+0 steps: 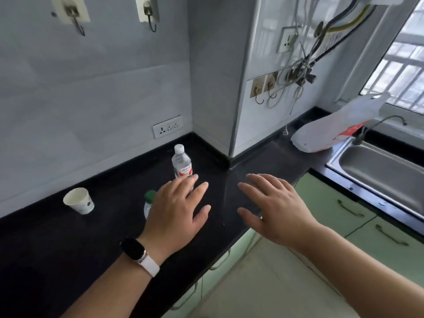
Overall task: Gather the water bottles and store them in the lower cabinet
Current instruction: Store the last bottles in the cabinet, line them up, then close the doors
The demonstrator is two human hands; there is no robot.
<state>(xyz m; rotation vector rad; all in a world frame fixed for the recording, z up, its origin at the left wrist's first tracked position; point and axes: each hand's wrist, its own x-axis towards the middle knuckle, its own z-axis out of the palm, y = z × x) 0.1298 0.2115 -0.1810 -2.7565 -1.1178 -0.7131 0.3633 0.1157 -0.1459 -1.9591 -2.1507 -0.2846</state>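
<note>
Neither hand held anything: the left hand (176, 210), a dark watch on a white strap at its wrist, and the right hand (273, 207) both hovered with fingers spread and relaxed over the glossy black stone countertop (68, 244). Under the counter's edge the pale green lower cabinet doors (332, 203) with curved handles stood closed. Nothing could be stored until one was opened, and doing that with both hands full would likely mean a fumbled bottle. Just behind the left hand stood a small clear plastic bottle with a green cap (148, 200), mostly hidden by the palm; a blind reach could knock it over. A little farther back stood the clear plastic water bottle with a white cap and red label (181, 165), upright, its base behind the left fingertips; whether they touched it could not be told. A grab high on its thin wall might tip it. Off to the left a white paper cup (79, 200) sat apart, where a sweeping forearm might topple it. Farthest, a white plastic bag (332, 129) lay beside the steel sink (378, 166), out of the way
</note>
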